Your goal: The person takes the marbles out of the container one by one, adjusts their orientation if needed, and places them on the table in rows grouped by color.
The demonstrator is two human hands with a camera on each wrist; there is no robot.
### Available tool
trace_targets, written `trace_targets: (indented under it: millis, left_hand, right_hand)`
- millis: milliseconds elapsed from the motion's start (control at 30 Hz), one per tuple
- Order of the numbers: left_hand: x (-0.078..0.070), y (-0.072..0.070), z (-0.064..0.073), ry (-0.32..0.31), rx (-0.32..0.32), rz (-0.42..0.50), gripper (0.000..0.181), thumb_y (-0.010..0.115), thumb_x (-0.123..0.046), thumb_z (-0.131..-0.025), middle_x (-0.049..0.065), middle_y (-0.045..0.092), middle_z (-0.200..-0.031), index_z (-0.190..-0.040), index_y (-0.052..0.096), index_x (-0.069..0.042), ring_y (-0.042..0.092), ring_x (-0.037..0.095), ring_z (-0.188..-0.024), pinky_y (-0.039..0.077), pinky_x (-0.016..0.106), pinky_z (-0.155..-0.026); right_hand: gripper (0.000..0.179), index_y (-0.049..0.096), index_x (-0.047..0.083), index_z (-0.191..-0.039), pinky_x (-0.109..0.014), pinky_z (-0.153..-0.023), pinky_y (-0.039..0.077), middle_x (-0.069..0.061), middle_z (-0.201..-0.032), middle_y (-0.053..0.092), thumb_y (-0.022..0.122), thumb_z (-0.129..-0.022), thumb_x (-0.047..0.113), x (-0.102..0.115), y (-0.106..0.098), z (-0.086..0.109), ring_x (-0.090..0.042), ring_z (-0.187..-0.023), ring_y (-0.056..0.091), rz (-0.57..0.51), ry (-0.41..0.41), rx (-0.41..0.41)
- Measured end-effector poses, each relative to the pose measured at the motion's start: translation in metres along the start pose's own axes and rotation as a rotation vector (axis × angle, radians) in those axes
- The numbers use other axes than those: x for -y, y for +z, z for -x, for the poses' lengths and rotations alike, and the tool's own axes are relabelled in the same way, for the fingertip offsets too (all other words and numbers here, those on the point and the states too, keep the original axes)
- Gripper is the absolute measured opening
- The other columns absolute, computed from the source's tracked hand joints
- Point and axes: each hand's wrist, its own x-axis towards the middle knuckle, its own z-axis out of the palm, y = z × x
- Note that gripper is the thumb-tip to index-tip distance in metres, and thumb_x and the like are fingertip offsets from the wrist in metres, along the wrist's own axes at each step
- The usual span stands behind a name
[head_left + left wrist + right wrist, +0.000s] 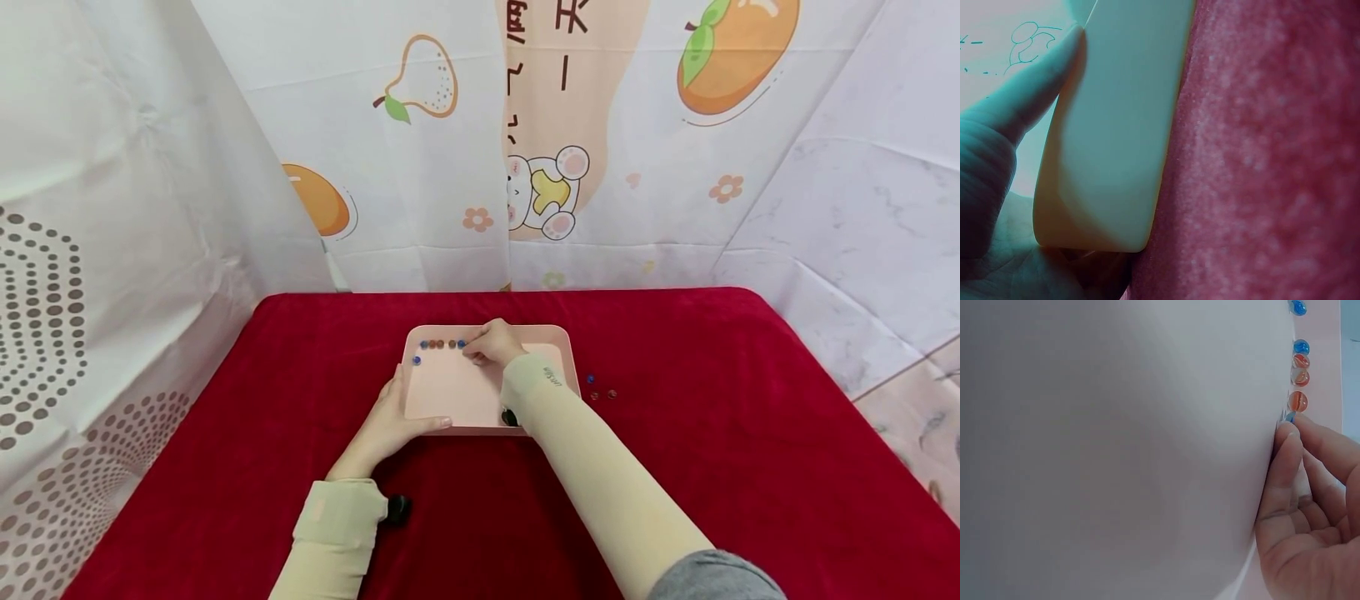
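Note:
A shallow pink tray (450, 392) lies on the red cloth. My left hand (385, 421) grips its near left corner, thumb along the front rim and fingers against the left side; the left wrist view shows the thumb (1029, 94) over the tray wall (1116, 125). Inside the tray, at its far side, my right hand (495, 343) pinches a blue marble (1290, 417) between thumb and fingertips. Beside it in a line are an orange marble (1297, 401), two more orange-and-white marbles (1300, 377) and a blue marble (1301, 347). Another blue marble (417, 361) sits nearer the left wall.
Right of the tray, three loose marbles lie on the cloth: a blue one (591, 379) and two clear brownish ones (612, 394). The red cloth (675, 467) covers the table. A printed curtain (450, 183) hangs behind the table's far edge.

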Motion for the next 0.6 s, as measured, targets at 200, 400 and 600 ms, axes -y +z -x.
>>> trace_targets:
  millis: [200, 400, 600]
  left_hand:
    - [-0.0002, -0.0004, -0.0001, 0.006, -0.002, -0.003, 0.122, 0.085, -0.042, -0.075, 0.015, 0.001, -0.167, -0.161, 0.002, -0.014, 0.01, 0.038, -0.152, 0.02, 0.062, -0.118]
    - [-0.0006, 0.0002, -0.0001, -0.012, -0.003, 0.002, 0.124, 0.085, -0.043, -0.074, 0.013, 0.001, -0.167, -0.161, 0.002, -0.016, 0.011, 0.036, -0.152, 0.02, 0.06, -0.119]
    - [-0.0006, 0.0003, -0.0001, -0.014, 0.004, -0.001, 0.124, 0.085, -0.044, -0.074, 0.013, 0.001, -0.167, -0.161, 0.001, -0.015, 0.011, 0.037, -0.152, 0.02, 0.061, -0.119]
  right_hand:
    - [0.011, 0.077, -0.003, -0.091, -0.02, -0.053, 0.053, -0.002, -0.063, 0.065, 0.078, -0.082, 0.004, 0.0011, -0.0007, 0.0003, -0.009, -0.055, 0.059, 0.059, -0.006, 0.01]
    - [0.012, 0.076, -0.002, -0.093, -0.022, -0.057, 0.055, -0.005, -0.069, 0.069, 0.077, -0.084, 0.006, 0.0027, -0.0043, 0.0026, -0.009, -0.057, 0.061, 0.06, -0.005, 0.036]
    - [0.017, 0.074, -0.004, -0.101, -0.027, -0.065, 0.059, -0.013, -0.084, 0.075, 0.074, -0.087, 0.006, 0.007, -0.0097, 0.0096, -0.012, -0.062, 0.065, -0.005, -0.027, 0.098]
